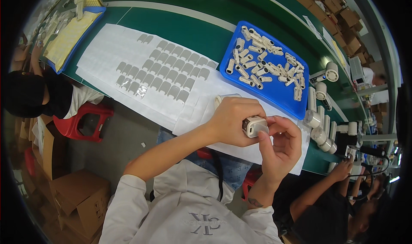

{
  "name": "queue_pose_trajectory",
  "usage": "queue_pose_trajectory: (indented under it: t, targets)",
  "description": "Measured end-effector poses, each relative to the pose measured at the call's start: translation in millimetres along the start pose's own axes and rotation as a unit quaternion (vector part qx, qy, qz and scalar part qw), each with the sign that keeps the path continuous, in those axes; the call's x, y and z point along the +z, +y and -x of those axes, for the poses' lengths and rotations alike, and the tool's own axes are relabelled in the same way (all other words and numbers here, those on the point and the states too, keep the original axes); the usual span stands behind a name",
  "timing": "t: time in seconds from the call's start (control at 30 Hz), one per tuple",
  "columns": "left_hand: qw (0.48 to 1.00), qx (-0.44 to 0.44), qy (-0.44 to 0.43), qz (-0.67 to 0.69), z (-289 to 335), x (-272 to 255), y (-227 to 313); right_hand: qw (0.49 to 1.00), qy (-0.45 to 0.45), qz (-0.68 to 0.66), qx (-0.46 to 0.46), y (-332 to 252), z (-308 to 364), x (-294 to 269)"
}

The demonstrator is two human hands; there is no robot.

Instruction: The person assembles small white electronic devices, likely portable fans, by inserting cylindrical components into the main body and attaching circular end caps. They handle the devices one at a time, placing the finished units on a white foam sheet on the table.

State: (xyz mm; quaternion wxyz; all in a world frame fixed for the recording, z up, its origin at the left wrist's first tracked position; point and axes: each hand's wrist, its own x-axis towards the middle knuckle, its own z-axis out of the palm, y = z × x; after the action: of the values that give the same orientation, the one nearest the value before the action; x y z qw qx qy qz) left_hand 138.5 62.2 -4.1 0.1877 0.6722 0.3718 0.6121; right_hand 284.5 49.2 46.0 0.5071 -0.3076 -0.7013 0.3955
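My left hand [236, 120] is wrapped round a cream-coloured handheld device [247, 127], one end of which points toward my right hand. My right hand [281, 147] has its thumb and forefinger at that end, pinching a thin greyish, see-through piece [262, 126] against it. Behind my left hand a rounded cream edge [219, 99] shows; whether it belongs to the same device I cannot tell. To the left lie white backing sheets [103, 50] with rows of grey tab-shaped stickers [171, 75].
A blue tray [274, 103] of small cream parts [257, 63] sits at the far right. Beyond it, several white handheld fans [321, 90] line the green table. Another blue tray [88, 29] with yellow sheets stands far left. People work on both sides; a red stool [92, 115] is at left.
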Motion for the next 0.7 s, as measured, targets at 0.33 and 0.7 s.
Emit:
queue_pose_trajectory:
  t: [0.33, 0.7]
  targets:
    - [0.987, -0.034, -0.14, 0.067, -7.2, -18.2, -4.2, 0.947, -0.057, -0.21, 0.238, 35.8, -14.4, -22.1]
    - [0.933, -0.038, 0.069, -0.35, -47.1, -247.6, -45.6, 0.962, -0.197, -0.182, 0.048, 0.4, -19.6, -7.9]
